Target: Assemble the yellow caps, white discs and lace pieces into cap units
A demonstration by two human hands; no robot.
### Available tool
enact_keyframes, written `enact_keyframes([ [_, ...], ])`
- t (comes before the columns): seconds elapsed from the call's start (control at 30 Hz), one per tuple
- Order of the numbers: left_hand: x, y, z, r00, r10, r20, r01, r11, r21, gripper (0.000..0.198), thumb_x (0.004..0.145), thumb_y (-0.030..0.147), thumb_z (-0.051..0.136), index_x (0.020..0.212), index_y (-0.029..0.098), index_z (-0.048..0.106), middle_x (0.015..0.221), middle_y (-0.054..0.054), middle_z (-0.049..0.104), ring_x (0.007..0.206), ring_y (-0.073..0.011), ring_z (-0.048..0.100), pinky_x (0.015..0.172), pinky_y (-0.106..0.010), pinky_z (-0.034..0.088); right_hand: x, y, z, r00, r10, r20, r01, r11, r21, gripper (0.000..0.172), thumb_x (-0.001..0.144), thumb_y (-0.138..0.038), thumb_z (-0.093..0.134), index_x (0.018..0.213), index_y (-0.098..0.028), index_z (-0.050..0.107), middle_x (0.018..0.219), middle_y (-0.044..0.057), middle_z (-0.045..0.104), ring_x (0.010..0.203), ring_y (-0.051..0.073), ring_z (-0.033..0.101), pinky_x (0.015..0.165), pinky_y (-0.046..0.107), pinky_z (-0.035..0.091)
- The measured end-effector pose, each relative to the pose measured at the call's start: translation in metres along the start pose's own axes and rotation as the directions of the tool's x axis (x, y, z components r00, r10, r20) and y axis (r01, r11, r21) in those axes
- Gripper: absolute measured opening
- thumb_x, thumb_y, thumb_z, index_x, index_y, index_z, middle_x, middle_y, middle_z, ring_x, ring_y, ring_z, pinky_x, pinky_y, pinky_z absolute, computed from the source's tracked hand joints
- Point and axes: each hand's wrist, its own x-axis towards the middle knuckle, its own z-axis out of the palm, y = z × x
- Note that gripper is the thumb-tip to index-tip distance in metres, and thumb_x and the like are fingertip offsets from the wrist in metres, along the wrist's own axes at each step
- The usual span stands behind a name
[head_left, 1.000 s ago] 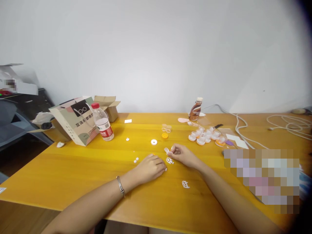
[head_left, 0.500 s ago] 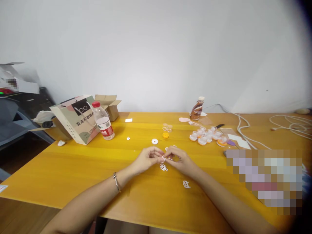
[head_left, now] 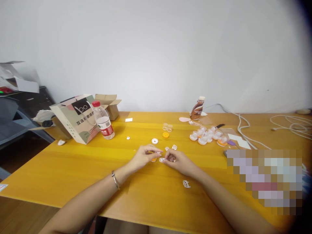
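Note:
My left hand [head_left: 145,156] is over the table with thumb and index finger close together on a small white piece [head_left: 159,153], mostly hidden by the fingertips. Partly under that hand lies an orange disc [head_left: 153,159]. To its right, my right hand [head_left: 179,162] pinches a flat white cut-out piece [head_left: 162,160] with a spoked wheel shape. Beyond the hands are two more white spoked pieces, a small one [head_left: 167,149] and a larger one [head_left: 174,147]. Another white spoked piece [head_left: 186,184] lies nearer me. A white ring-like disc [head_left: 154,141] and a yellow disc [head_left: 165,135] sit farther back.
Clear round cups [head_left: 167,127] stand behind the discs. Several lidded plastic pots [head_left: 206,135] cluster at right, near a brown drink bottle [head_left: 197,109]. A water bottle [head_left: 104,122], paper bag [head_left: 81,120] and cardboard box [head_left: 111,107] stand at left. White cables [head_left: 246,126] trail at right.
My hands have moved apart from where their fingertips met. The right hand has taken up the flat white spoked piece from the table. The orange disc now shows by the left hand.

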Motion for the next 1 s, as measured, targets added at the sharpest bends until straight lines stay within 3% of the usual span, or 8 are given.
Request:
enact_keyframes([
  [0.13,-0.003,0.0017,0.002,0.997,0.079,0.02,-0.081,0.977,0.197,0.025,0.075,0.029,0.059,0.095,0.015,0.065,0.083,-0.006,0.063,0.072,-0.0125,0.057,0.067,-0.023,0.046,0.002,-0.0029,-0.0017,0.988,0.144,0.047,-0.151,0.903,0.402,0.022,0.064,-0.034,0.066,0.073,-0.017,0.055,0.062,-0.001,0.062,0.061,0.012,0.058,0.061,0.026,0.044],
  [0.3,-0.0053,0.0053,0.0013,0.954,0.284,0.09,-0.298,0.907,0.296,0.018,0.079,0.027,0.054,0.089,0.015,0.064,0.085,-0.006,0.063,0.078,-0.0135,0.059,0.073,-0.026,0.048,0.001,-0.0061,-0.0037,0.976,0.18,0.125,-0.218,0.774,0.595,0.025,0.058,-0.032,0.072,0.073,-0.015,0.063,0.067,0.002,0.067,0.062,0.012,0.061,0.066,0.026,0.046],
  [0.4,-0.0042,0.002,-0.0009,0.897,0.432,0.091,-0.433,0.82,0.375,0.019,0.082,0.025,0.051,0.093,0.017,0.065,0.09,-0.008,0.06,0.083,-0.0141,0.057,0.074,-0.027,0.047,0.0,-0.0075,-0.0046,0.975,0.167,0.149,-0.224,0.763,0.606,0.025,0.06,-0.034,0.071,0.075,-0.015,0.066,0.07,0.003,0.068,0.063,0.012,0.062,0.067,0.027,0.047],
  [0.5,-0.0031,-0.0021,-0.0021,0.871,0.482,0.091,-0.469,0.765,0.441,0.021,0.083,0.024,0.049,0.096,0.019,0.064,0.09,-0.007,0.059,0.083,-0.0141,0.056,0.074,-0.027,0.047,-0.0005,-0.0082,-0.0051,0.974,0.158,0.165,-0.227,0.764,0.604,0.025,0.061,-0.035,0.07,0.077,-0.015,0.067,0.072,0.004,0.069,0.065,0.013,0.063,0.067,0.027,0.048],
  [0.73,-0.0042,0.004,-0.0027,0.872,0.444,0.207,-0.484,0.711,0.511,0.024,0.085,0.023,0.046,0.104,0.019,0.059,0.095,-0.007,0.058,0.088,-0.0137,0.055,0.08,-0.027,0.045,-0.0003,-0.0065,-0.0059,0.975,0.144,0.169,-0.217,0.767,0.604,0.024,0.063,-0.035,0.069,0.077,-0.015,0.067,0.071,0.003,0.068,0.062,0.01,0.061,0.065,0.024,0.046],
  [1.0,-0.0053,0.0045,-0.0006,0.882,0.41,0.234,-0.469,0.711,0.523,0.023,0.085,0.019,0.044,0.104,0.019,0.057,0.096,-0.006,0.056,0.089,-0.014,0.053,0.08,-0.027,0.044,-0.0007,-0.0062,-0.003,0.985,0.104,0.14,-0.165,0.812,0.56,0.024,0.066,-0.035,0.066,0.075,-0.014,0.064,0.067,0.002,0.066,0.059,0.009,0.057,0.06,0.024,0.044],
])
